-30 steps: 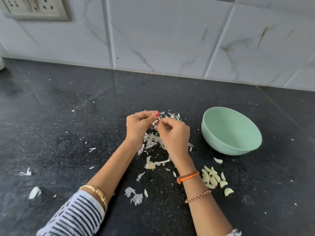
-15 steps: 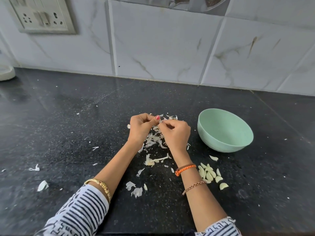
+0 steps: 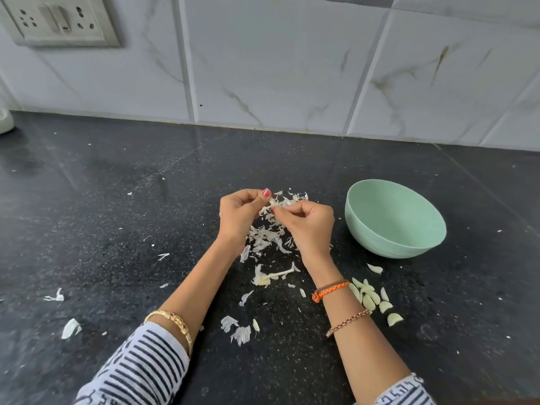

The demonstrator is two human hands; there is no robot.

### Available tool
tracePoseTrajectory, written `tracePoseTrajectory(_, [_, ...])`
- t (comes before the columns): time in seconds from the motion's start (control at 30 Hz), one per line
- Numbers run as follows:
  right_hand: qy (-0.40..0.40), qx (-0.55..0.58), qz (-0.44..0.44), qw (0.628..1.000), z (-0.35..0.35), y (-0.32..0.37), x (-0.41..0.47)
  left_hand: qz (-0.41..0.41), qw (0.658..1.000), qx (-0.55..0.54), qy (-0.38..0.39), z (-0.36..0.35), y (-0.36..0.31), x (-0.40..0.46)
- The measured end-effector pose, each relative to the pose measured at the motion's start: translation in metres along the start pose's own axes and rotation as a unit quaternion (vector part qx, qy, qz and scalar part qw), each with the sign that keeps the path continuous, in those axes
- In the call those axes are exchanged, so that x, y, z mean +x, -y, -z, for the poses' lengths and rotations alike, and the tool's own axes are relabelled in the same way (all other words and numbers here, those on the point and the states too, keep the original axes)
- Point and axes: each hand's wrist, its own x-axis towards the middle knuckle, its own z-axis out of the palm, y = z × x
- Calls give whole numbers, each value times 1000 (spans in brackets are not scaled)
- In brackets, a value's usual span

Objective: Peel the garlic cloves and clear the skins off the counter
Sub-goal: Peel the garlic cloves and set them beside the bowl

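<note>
Both hands meet above the middle of the desk [image 3: 117, 217]. The left hand [image 3: 238, 217] and the right hand [image 3: 311, 226] each curl their grip around one small garlic clove [image 3: 274, 201], pinched between the fingertips of both, its pale papery skin showing in the gap. Directly beneath lies a heap of thin, white, flaky skins [image 3: 267, 238] on the dark speckled stone. Smooth, cream, peeled cloves [image 3: 368, 296] cluster toward the near right, in front of a matte, round, mint-green bowl [image 3: 377, 247].
</note>
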Motion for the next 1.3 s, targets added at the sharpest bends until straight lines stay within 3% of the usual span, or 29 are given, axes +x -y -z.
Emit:
tracePoseTrajectory(0.13, [9,-43,49,998,1,-3,3,0,1000,1,-20,4,-1,1])
tracePoseTrajectory(0.3, [53,-76,85,992,1,-6,0,2,1000,-11,16,3,-1,0])
tracePoseTrajectory(0.8, [37,38,-4,999,-5,-7,1,-20,998,-6,61,7,1,2])
tracePoseTrajectory(1.1, [7,-103,112,988,-2,-5,-3,-84,988,103,75,8,4,-2])
tracePoseTrajectory(1.3, [-9,-164,126,978,-2,-7,-4,-144,973,169,65,5,10,-3])
